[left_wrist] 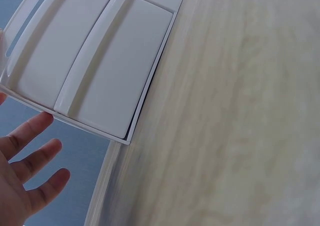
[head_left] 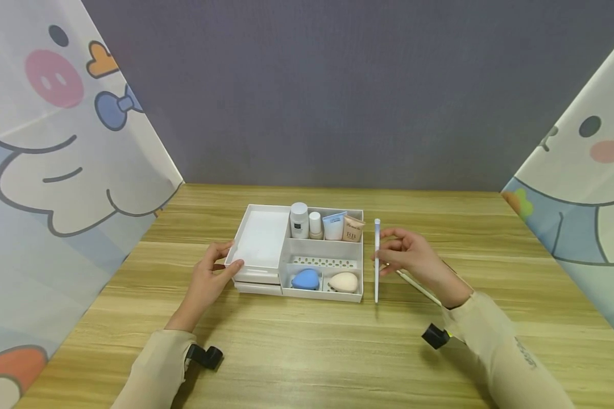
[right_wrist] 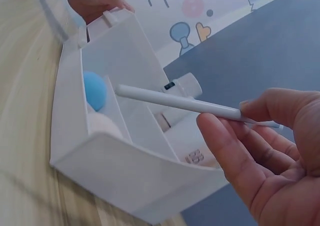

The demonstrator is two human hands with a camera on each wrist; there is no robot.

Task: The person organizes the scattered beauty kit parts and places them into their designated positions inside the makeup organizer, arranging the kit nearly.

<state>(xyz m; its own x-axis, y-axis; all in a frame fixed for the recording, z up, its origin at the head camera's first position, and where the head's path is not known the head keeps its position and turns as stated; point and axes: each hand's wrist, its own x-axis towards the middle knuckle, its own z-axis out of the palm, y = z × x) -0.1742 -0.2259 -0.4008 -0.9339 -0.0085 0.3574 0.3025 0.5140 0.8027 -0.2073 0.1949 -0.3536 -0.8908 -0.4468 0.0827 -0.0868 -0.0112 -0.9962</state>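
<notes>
My right hand (head_left: 409, 255) pinches a slim white makeup brush (head_left: 377, 261) between thumb and fingers. It stands just off the right side of a white desktop organizer (head_left: 322, 293). Across the organizer's compartments in the right wrist view runs the brush's rounded handle (right_wrist: 165, 98). With the thumb at the front rim and fingers along the side, my left hand (head_left: 210, 278) touches the organizer's left front corner. Its other fingers (left_wrist: 40, 131) spread loosely beside the drawer fronts (left_wrist: 117, 66). A blue sponge (head_left: 305, 279) and a cream sponge (head_left: 343, 282) sit in the front compartments.
The organizer's back row holds a white bottle (head_left: 299, 221), a small bottle (head_left: 315, 226), a light-blue tube (head_left: 334, 226) and a beige tube (head_left: 353, 229). Its left part has a shallow tray top (head_left: 261, 236). A pale thin stick (head_left: 418, 287) shows below my right hand.
</notes>
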